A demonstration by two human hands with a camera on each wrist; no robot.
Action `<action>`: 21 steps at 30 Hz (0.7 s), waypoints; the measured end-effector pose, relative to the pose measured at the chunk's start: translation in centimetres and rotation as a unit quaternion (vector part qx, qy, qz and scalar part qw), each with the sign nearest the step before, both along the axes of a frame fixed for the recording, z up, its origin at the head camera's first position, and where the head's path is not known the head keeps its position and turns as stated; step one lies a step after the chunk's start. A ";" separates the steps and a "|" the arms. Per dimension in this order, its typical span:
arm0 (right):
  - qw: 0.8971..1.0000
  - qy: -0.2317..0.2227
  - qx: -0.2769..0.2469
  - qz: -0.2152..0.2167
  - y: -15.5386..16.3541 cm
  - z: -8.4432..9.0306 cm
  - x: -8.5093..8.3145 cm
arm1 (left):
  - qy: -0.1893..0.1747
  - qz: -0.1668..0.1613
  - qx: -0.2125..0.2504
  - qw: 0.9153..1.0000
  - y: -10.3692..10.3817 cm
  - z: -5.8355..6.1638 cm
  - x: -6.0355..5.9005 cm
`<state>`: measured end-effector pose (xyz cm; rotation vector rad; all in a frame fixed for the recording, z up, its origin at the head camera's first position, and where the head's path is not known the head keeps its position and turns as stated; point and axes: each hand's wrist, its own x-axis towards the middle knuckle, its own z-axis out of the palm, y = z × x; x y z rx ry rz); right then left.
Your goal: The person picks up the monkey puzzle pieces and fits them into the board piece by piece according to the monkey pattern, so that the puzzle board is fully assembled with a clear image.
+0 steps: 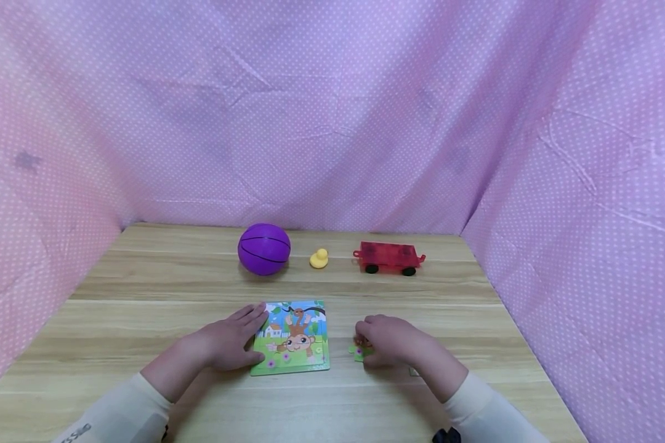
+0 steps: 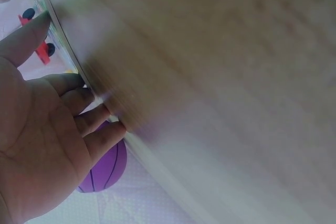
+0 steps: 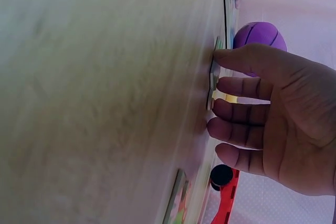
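Observation:
A square jigsaw puzzle (image 1: 290, 338) with a picture of a monkey hanging from a branch lies flat on the table. My left hand (image 1: 235, 338) rests at its left edge, thumb and fingertips on the border; in the left wrist view the fingers (image 2: 100, 142) reach along that edge, fairly straight. Right of the puzzle, my right hand (image 1: 390, 341) pinches a loose puzzle piece (image 1: 359, 352), green and brown, low over the table. In the right wrist view, the thumb and fingertips meet the thin edge of this puzzle piece (image 3: 212, 74).
A second puzzle piece (image 1: 414, 371) lies under my right wrist, mostly hidden in the head view. Along the back stand a purple ball (image 1: 264, 249), a small yellow duck (image 1: 319, 258) and a red toy wagon (image 1: 389, 257). Pink dotted cloth (image 1: 332, 123) surrounds the wooden table.

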<state>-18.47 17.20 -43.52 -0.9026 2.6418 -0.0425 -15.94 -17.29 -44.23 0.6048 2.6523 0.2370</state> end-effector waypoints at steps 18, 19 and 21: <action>0.998 0.005 -0.050 0.035 -3.3 1.5 0.0 | 0.003 0.000 -0.003 1.000 0.0 -0.2 -0.1; 0.998 0.008 -0.053 0.040 -3.6 1.6 0.0 | 0.005 -0.001 -0.004 1.000 0.0 -0.2 -0.1; 0.997 0.017 -0.058 0.051 -4.3 1.7 0.0 | 0.008 -0.005 -0.003 1.000 0.0 -0.2 -0.1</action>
